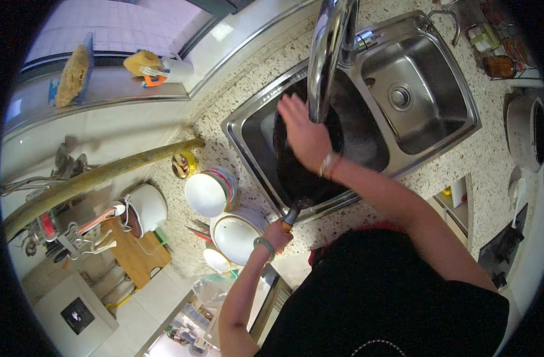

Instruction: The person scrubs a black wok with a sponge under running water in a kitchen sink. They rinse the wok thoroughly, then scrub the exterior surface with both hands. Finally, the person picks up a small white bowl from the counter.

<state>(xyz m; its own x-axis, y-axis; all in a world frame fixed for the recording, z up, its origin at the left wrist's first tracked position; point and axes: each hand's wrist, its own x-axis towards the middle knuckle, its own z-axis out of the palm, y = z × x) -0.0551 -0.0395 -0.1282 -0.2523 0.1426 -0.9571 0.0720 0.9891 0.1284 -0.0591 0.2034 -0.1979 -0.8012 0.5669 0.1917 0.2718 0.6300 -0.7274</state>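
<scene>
"What's the left hand (pixel 278 236) doing?"

"It's closed around the handle (pixel 291 218) of the dark pan (pixel 288 169), fingers curled, at the near edge of the sink (pixel 374 109). That forearm comes up from the near side, and the wrist has a pale bangle (pixel 264 244) on it."

"And the pan itself?"

"Down in the left basin, its handle poking out over the near rim."

"The right hand (pixel 309 141)?"

"That arm reaches across from the right, slanting far and left. The hand is flat, over the pan and just beside the tap (pixel 324 62), with its fingers stretched out straight, pointing away and slightly left. It's not pinching anything I can see."

"Is it touching the pan?"

"From here I can't tell."

"What's near the left hand?"

"A big white bowl (pixel 237 239) just left of it, and a stack of bowls (pixel 205 195) farther off."
</scene>
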